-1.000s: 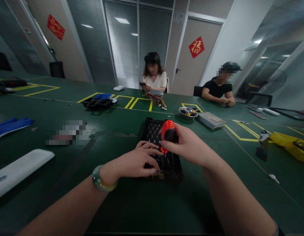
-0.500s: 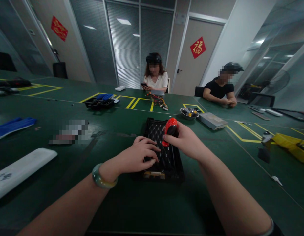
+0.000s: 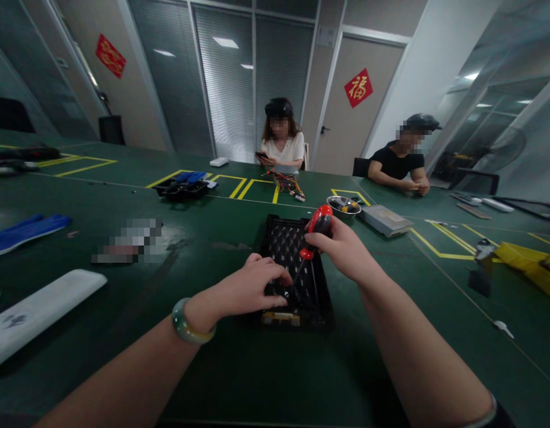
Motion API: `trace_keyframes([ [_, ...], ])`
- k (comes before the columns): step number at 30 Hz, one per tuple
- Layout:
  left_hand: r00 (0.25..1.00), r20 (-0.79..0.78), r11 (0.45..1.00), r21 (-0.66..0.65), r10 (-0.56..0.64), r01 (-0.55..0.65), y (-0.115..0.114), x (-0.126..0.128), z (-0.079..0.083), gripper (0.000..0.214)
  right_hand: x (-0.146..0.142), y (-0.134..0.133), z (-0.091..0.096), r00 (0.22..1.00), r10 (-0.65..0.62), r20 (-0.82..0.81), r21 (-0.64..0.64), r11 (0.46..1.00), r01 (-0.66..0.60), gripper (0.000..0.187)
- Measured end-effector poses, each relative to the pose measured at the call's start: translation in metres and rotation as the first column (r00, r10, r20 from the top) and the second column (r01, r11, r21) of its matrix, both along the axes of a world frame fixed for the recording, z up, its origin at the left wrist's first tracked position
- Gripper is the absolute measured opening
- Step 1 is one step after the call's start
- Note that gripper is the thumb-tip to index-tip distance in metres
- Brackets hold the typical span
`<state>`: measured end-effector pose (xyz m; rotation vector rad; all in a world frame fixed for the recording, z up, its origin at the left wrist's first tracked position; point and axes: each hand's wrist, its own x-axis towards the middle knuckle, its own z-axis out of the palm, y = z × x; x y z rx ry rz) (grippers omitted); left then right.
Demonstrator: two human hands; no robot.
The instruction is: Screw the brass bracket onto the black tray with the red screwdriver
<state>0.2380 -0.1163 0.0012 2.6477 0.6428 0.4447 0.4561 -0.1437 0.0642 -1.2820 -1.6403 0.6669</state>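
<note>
A shallow black case (image 3: pixel 285 246) lies lengthwise before me, its inside covered in a diamond pattern with small shiny spots. A gold-coloured patch (image 3: pixel 280 318) shows at its near end. In my right hand (image 3: pixel 341 245) is a red and black screwdriver (image 3: pixel 320 223), held by the handle above the case's right side and tilted, its shaft running down and left. My left hand (image 3: pixel 257 284) reaches over the near left part of the case. Its thumb and curved fingers are apart, with nothing visible between them; some fingertips are hidden.
On the green table lie a long white object (image 3: pixel 43 318), blue gloves (image 3: pixel 29 233), a black tray (image 3: pixel 181 189), a metal bowl of tools (image 3: pixel 344 206), a grey box (image 3: pixel 385 220), coloured wires (image 3: pixel 287 183) and a yellow container (image 3: pixel 531 266). Two people sit across the table.
My right hand has moved the screwdriver slightly right and tilted it more. The thumb and fingers of my left hand have spread wider. The case stays about where it was.
</note>
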Motion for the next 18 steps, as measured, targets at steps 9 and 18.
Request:
trace_keyframes([
  [9,0.998,0.055,0.991,-0.134,-0.009,0.017,-0.0018,0.0040,-0.0040,0.013,0.0054,0.0007,0.0040,0.985,-0.030,-0.171,0.000,1.000,0.031,0.020],
  [18,0.998,0.067,0.970,-0.241,0.013,0.003,-0.0040,0.0051,-0.0032,0.017,0.0059,-0.0043,0.0102,0.971,-0.040,-0.237,0.008,0.999,0.043,0.020],
])
